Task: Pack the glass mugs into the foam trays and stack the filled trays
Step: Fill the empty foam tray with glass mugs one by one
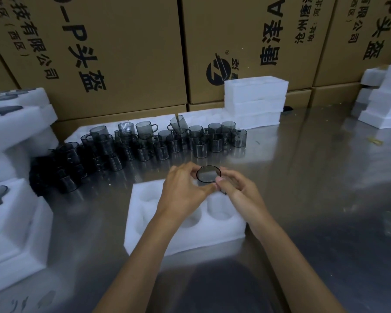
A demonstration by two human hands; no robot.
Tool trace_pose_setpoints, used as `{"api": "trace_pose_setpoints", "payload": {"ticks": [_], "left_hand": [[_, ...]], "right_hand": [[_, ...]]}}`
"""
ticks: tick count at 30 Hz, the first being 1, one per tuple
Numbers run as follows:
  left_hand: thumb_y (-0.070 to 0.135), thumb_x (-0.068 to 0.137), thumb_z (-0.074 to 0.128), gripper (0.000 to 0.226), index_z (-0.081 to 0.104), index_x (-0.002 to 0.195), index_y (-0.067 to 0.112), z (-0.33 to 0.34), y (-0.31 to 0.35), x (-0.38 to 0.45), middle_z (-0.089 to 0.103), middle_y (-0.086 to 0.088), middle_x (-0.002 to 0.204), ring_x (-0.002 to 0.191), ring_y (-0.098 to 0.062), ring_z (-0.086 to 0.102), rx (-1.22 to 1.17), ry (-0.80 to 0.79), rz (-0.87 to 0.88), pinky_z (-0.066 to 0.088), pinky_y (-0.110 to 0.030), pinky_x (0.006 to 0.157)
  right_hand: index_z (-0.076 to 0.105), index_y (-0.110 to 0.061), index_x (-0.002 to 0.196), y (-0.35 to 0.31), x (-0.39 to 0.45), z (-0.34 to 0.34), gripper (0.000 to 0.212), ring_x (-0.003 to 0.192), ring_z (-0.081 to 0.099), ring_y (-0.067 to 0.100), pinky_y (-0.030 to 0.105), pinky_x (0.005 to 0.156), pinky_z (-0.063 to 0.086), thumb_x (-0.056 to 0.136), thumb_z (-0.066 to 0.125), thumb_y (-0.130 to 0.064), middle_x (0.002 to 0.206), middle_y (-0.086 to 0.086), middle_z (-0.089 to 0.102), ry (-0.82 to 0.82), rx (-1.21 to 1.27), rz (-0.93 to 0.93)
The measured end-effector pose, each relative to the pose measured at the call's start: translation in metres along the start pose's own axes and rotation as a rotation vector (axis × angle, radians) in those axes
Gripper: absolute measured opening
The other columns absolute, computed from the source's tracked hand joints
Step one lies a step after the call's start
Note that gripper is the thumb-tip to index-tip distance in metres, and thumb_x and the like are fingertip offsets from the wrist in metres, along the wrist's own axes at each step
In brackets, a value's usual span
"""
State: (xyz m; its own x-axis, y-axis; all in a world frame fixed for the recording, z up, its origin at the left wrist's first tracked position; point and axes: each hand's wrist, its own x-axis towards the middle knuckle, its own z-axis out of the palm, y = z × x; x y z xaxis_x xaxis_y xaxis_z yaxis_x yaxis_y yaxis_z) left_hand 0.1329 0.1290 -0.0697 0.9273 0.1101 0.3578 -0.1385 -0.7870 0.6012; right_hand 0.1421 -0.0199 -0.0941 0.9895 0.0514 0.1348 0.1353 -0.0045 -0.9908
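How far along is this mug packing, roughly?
Part way. Done: filled foam trays with dark mugs in their pockets sit stacked at the left. In hand: both the left hand and right hand hold one glass mug over the far end of the open tray, whose visible pockets look empty. Left: a crowd of loose mugs waits behind, with spare empty trays beyond.

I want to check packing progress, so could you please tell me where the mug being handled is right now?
In the head view, the glass mug sits centre frame, held between left hand and right hand, at the far edge of the foam tray.
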Motion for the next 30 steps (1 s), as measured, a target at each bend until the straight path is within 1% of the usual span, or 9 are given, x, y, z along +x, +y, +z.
{"api": "trace_pose_setpoints", "payload": {"ticks": [5,7,9,11,15,18,23,27,30], "left_hand": [[0.070,0.077,0.062,0.063,0.065,0.125,0.030,0.003,-0.006,-0.001,0.050,0.013,0.136,0.128,-0.012,0.031,0.213,-0.071,0.063,0.018,-0.029,0.090],[0.067,0.082,0.059,0.060,0.063,0.130,0.031,0.004,-0.008,-0.002,0.042,0.012,0.148,0.136,-0.011,0.022,0.246,-0.113,0.089,0.015,-0.032,0.093],[0.063,0.087,0.055,0.056,0.060,0.133,0.031,0.005,-0.009,-0.004,0.038,0.012,0.153,0.140,-0.011,0.019,0.270,-0.140,0.106,0.014,-0.035,0.101],[0.060,0.092,0.048,0.054,0.056,0.135,0.030,0.006,-0.009,-0.006,0.042,0.013,0.152,0.142,-0.012,0.022,0.308,-0.147,0.122,0.012,-0.038,0.105],[0.059,0.095,0.038,0.054,0.052,0.139,0.030,0.007,-0.008,-0.011,0.048,0.015,0.147,0.137,-0.008,0.034,0.352,-0.144,0.146,0.015,-0.039,0.108],[0.060,0.093,0.047,0.050,0.057,0.134,0.033,0.001,-0.008,-0.005,0.052,0.019,0.142,0.134,-0.008,0.038,0.297,-0.170,0.091,0.018,-0.038,0.107],[0.059,0.087,0.061,0.047,0.064,0.127,0.034,-0.016,-0.013,0.009,0.055,0.017,0.139,0.136,-0.010,0.041,0.153,-0.280,0.022,0.020,-0.035,0.109],[0.045,0.093,0.061,0.032,0.066,0.124,0.036,-0.021,-0.020,0.012,0.058,0.013,0.135,0.136,-0.012,0.043,0.007,-0.291,-0.010,0.022,-0.041,0.118],[0.035,0.095,0.059,0.033,0.061,0.128,0.039,-0.024,-0.030,0.014,0.056,0.009,0.134,0.134,-0.015,0.044,-0.018,-0.298,-0.056,0.026,-0.045,0.117]], "right_hand": [[0.068,-0.029,0.113,-0.002,-0.004,-0.003,0.031,0.121,0.056,0.004,0.036,0.107,0.046,0.091,0.066,-0.008,0.120,-0.021,0.060,-0.004,-0.039,-0.010],[0.073,-0.027,0.106,-0.001,-0.004,-0.004,0.026,0.125,0.049,-0.005,0.024,0.105,0.044,0.092,0.062,-0.007,0.128,-0.016,0.055,-0.042,-0.058,0.006],[0.076,-0.020,0.099,0.000,-0.003,-0.004,0.024,0.104,0.052,-0.022,0.004,0.086,0.043,0.096,0.056,-0.007,0.124,-0.012,0.057,-0.083,-0.053,0.023],[0.076,-0.013,0.101,0.003,-0.002,-0.004,0.025,0.088,0.056,-0.023,0.000,0.074,0.042,0.097,0.053,-0.005,0.115,-0.011,0.062,-0.078,-0.051,0.019],[0.077,-0.019,0.103,0.005,-0.002,-0.005,0.025,0.100,0.063,-0.005,0.004,0.078,0.046,0.096,0.056,-0.007,0.113,-0.009,0.071,-0.071,-0.019,0.049],[0.076,-0.026,0.109,0.006,-0.004,-0.005,0.028,0.100,0.064,-0.007,0.008,0.079,0.050,0.096,0.059,-0.008,0.112,-0.016,0.072,-0.016,0.095,0.073],[0.069,-0.028,0.121,0.014,0.015,-0.009,0.031,0.110,0.064,0.017,0.039,0.101,0.051,0.097,0.057,-0.012,0.117,-0.009,0.068,0.210,0.096,0.091],[0.069,-0.033,0.114,0.017,0.062,0.003,0.028,0.107,0.062,0.010,0.023,0.087,0.051,0.096,0.055,-0.016,0.119,-0.007,0.067,0.148,0.008,0.114],[0.065,-0.037,0.122,0.018,0.109,0.017,0.031,0.133,0.048,0.018,0.031,0.107,0.038,0.098,0.052,-0.022,0.137,-0.006,0.057,-0.020,-0.055,0.194]]}}
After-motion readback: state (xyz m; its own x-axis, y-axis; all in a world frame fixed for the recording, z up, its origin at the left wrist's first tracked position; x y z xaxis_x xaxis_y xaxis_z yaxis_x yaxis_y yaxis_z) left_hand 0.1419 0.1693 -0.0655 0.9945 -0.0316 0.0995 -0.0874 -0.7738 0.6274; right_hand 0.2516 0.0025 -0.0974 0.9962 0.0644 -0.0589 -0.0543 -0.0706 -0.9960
